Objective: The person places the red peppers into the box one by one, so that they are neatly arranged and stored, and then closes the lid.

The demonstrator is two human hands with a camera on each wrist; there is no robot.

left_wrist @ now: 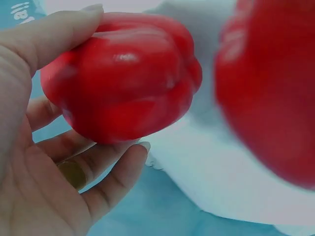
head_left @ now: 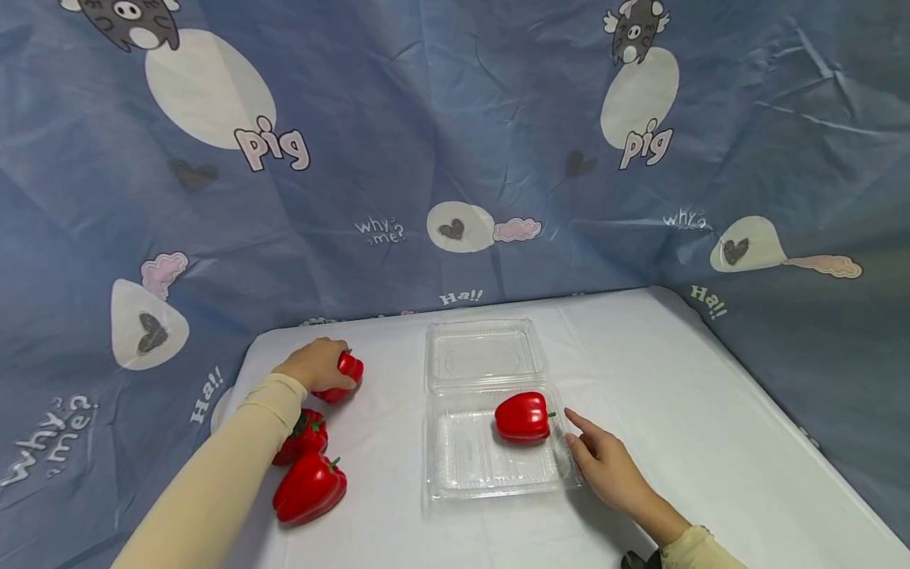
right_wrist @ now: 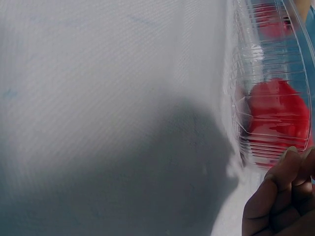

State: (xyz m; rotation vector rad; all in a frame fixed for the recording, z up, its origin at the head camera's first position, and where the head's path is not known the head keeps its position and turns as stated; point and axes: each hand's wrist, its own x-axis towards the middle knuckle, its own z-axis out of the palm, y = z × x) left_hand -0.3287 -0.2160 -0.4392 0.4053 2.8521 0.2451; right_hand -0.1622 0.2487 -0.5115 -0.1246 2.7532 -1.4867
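Left hand (head_left: 318, 366), at the far left of the table (head_left: 387, 442): the fingers are curled round the held pepper (head_left: 348, 369), thumb on one side and fingertips on the other, the gap between them filled by the red body. The left wrist view shows this grip closely, with a second pepper looming blurred at its right edge. Whether the held pepper touches the table cannot be told.

Nearer on the left lie two more red peppers: the middle pepper (head_left: 310, 442), partly behind the left sleeve (head_left: 213, 474), and the near pepper (head_left: 309, 491), on its side, stem pointing to the far right. These two overlap in the head view; contact between them cannot be told.

Right of these, well apart, a clear box (head_left: 462, 454) stands open, its lid (head_left: 486, 352) laid back on the far side. The boxed pepper (head_left: 522, 417) lies on its side in the right part of the base, stem to the right.

Right hand (head_left: 604, 462), at the right edge of the box: forefinger and thumb stand apart, the forefinger near the boxed pepper's stem. Fingers appear bent in the right wrist view; whether they pinch the rim cannot be told.

Beyond the table hangs a blue cloth (head_left: 341, 261) printed with pigs and lettering.
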